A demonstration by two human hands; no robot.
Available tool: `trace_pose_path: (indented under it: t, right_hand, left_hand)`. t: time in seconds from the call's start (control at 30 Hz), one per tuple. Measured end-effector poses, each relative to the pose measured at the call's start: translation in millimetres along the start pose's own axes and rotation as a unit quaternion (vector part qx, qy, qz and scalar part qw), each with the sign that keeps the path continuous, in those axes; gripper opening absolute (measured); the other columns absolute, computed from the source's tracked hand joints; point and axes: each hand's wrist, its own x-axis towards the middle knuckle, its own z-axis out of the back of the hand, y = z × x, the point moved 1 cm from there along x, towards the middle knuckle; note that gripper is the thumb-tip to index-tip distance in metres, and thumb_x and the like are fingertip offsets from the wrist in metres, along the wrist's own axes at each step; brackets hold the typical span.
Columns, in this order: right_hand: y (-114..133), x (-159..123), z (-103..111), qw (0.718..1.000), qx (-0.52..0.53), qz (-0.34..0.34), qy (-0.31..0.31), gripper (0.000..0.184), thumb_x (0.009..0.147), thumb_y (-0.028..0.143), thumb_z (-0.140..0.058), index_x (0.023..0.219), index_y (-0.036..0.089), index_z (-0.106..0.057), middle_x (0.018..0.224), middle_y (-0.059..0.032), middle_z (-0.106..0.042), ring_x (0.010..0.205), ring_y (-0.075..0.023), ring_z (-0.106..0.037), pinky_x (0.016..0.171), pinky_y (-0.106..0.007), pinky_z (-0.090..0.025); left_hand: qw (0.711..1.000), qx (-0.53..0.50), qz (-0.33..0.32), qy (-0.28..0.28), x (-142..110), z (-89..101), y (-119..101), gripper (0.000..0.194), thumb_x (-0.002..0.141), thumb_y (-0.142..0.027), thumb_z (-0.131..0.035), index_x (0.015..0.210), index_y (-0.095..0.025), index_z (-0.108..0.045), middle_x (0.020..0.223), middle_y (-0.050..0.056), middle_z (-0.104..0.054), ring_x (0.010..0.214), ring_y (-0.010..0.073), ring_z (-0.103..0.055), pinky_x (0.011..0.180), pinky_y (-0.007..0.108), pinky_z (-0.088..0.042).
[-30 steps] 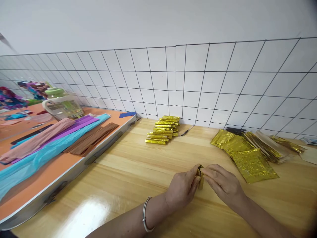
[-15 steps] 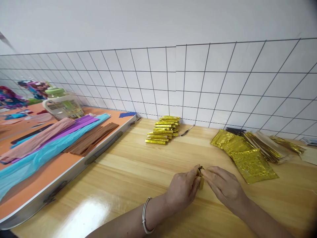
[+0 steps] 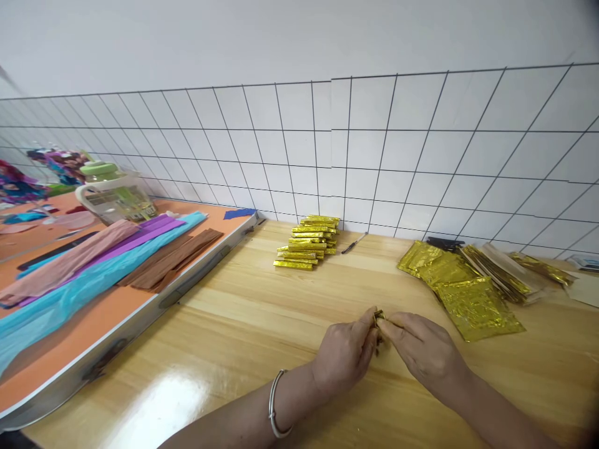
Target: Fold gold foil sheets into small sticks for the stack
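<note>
Between my fingertips, just above the wooden table [image 3: 243,324], is a small folded piece of gold foil paper [image 3: 379,314]. My left hand [image 3: 344,355] pinches it from the left, and a silver bangle [image 3: 276,405] circles that wrist. From the right, my right hand [image 3: 428,355] grips its other side with thumb and fingers. Most of the folded piece is hidden by my fingers. Beyond my hands lies a stack of folded gold strips [image 3: 306,243]. Flat gold foil sheets [image 3: 480,305] spread out to the right of my right hand.
At left, an orange board [image 3: 140,305] carries pink, purple, blue and brown paper strips [image 3: 171,259] and a green-lidded plastic jug [image 3: 116,193]. A pen [image 3: 354,243] lies beside the folded strips. More foil and paper [image 3: 503,274] sit near the gridded wall [image 3: 365,149].
Both hands stay in almost the same place, still pinching the gold paper. Its top opening looks narrower, and the flat part that hung below my fingertips shows less now.
</note>
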Motion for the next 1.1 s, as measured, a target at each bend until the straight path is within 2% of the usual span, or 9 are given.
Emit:
trace_pose_path:
  t: [0.13,0.33,0.5,0.67,1.1]
  right_hand:
    - [-1,-3,-4,1.0,0.008,-0.014,0.02,0.033,0.085,0.007,-0.043,0.112,0.019,-0.058,0.096,-0.0081,-0.064,0.085,-0.0158,-0.061,0.075,-0.029,-0.052]
    - [-6,0,-4,0.994,0.071,-0.078,0.005,0.024,0.088,0.017,-0.047,0.109,0.022,-0.058,0.095,-0.0054,-0.063,0.084,-0.0138,-0.062,0.072,-0.025,-0.053]
    - [-6,4,-2,0.985,0.125,-0.12,-0.012,0.017,0.087,0.016,-0.049,0.099,0.024,-0.059,0.088,-0.0025,-0.063,0.08,-0.013,-0.061,0.069,-0.024,-0.052]
    - [-5,5,-3,0.981,0.146,-0.129,-0.024,0.016,0.086,0.016,-0.05,0.097,0.025,-0.058,0.086,-0.002,-0.063,0.079,-0.013,-0.061,0.069,-0.024,-0.051]
    - [-2,3,-7,0.977,0.142,-0.156,-0.027,0.013,0.084,0.015,-0.051,0.093,0.023,-0.055,0.082,-0.0021,-0.059,0.075,-0.0141,-0.058,0.066,-0.026,-0.05]
  left_hand:
    - [0.999,-0.044,0.028,0.004,1,3.5,-3,0.038,0.093,-0.027,-0.032,0.129,-0.014,-0.036,0.079,0.005,-0.067,0.063,0.0139,-0.062,0.058,0.022,-0.046]
    - [0.993,-0.099,0.059,0.018,4,10.2,-8,0.025,0.092,-0.027,-0.035,0.109,-0.018,-0.051,0.077,0.001,-0.064,0.061,0.0103,-0.056,0.058,0.019,-0.042]
    - [0.993,-0.104,0.056,0.023,5,11.8,-8,0.024,0.091,-0.026,-0.037,0.109,-0.018,-0.051,0.076,0.001,-0.063,0.062,0.0108,-0.055,0.06,0.02,-0.042]
    - [0.994,-0.095,0.055,0.024,5,12.0,-9,0.023,0.09,-0.024,-0.037,0.108,-0.019,-0.051,0.078,0.001,-0.063,0.063,0.0109,-0.055,0.06,0.019,-0.041]
    - [0.997,-0.06,0.048,0.016,3,7.2,-7,0.025,0.089,-0.024,-0.038,0.111,-0.019,-0.049,0.078,0.001,-0.064,0.062,0.0117,-0.057,0.058,0.02,-0.042]
